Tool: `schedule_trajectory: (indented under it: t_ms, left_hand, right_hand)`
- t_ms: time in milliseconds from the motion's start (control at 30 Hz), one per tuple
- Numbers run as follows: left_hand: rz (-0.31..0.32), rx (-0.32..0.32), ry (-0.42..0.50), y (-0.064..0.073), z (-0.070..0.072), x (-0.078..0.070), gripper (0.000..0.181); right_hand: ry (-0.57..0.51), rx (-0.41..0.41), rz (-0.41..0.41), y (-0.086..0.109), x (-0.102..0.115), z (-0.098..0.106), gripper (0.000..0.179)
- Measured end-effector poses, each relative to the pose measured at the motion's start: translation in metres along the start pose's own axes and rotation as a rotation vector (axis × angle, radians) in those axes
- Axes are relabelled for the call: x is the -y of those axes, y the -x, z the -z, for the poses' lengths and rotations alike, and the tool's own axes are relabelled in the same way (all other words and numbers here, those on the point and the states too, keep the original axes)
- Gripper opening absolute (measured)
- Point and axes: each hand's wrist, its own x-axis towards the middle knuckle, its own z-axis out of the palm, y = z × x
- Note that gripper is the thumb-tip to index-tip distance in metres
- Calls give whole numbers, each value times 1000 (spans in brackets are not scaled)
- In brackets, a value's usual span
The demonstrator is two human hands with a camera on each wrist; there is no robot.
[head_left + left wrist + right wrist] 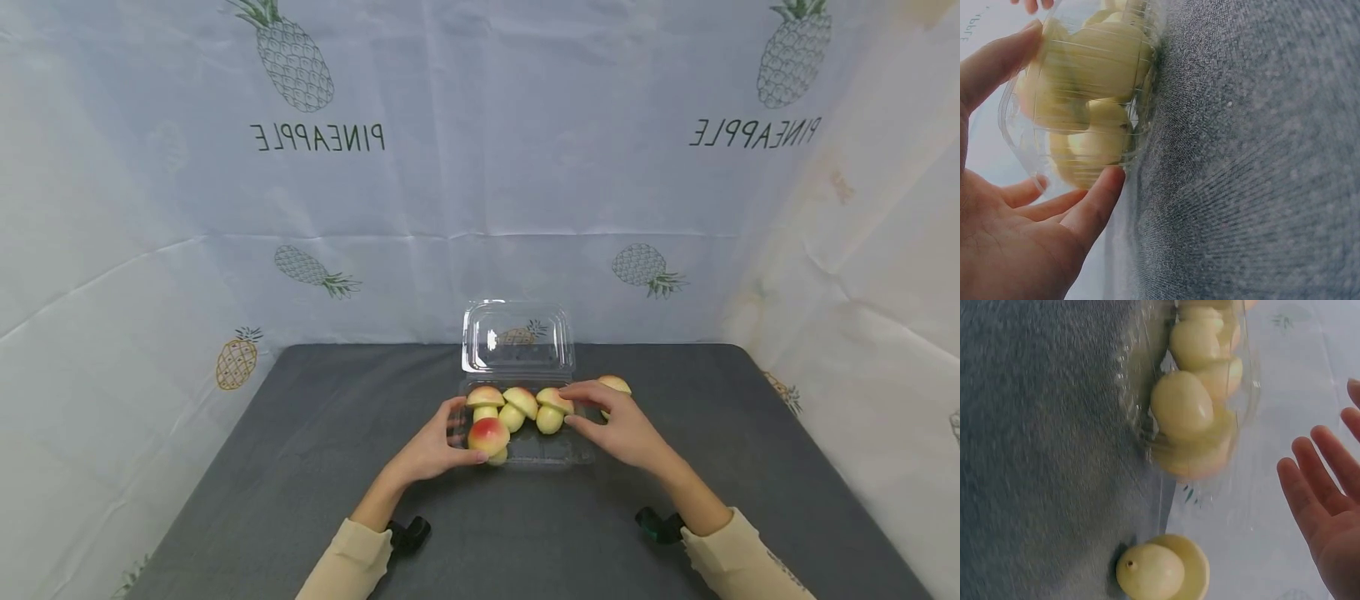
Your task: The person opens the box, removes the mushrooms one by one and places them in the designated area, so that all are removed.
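Note:
A clear plastic box (551,452) with its lid raised holds several toy mushrooms, their caps yellow and red. At the box's left end, my left hand (429,446) grips the wall between thumb and fingers, beside a red-topped mushroom (488,436). The left wrist view shows the fingers (1094,209) around the box's end. My right hand (622,427) hovers over the right end, near the rightmost mushroom (552,411) in the box; in the right wrist view its fingers stand apart from the box with nothing in them.
One more toy mushroom (615,384) lies on the dark tabletop (360,392) just right of the box, partly hidden behind the right hand. The clear lid (517,342) stands upright at the back. A white pineapple-print cloth (480,183) hangs behind the table and along its sides.

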Motion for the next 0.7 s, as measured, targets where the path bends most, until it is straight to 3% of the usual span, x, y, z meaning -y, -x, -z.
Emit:
schedule_trajectory:
  t_ms: [333,700]
  left_hand:
    - [-31,11,-8,0,0,-1,103]
    - [-26,0,6,1,-1,1,103]
  right_hand:
    - [-77,46,-25,-1,3,-19,35]
    - [-146,108,-1,-8,7,-35,37]
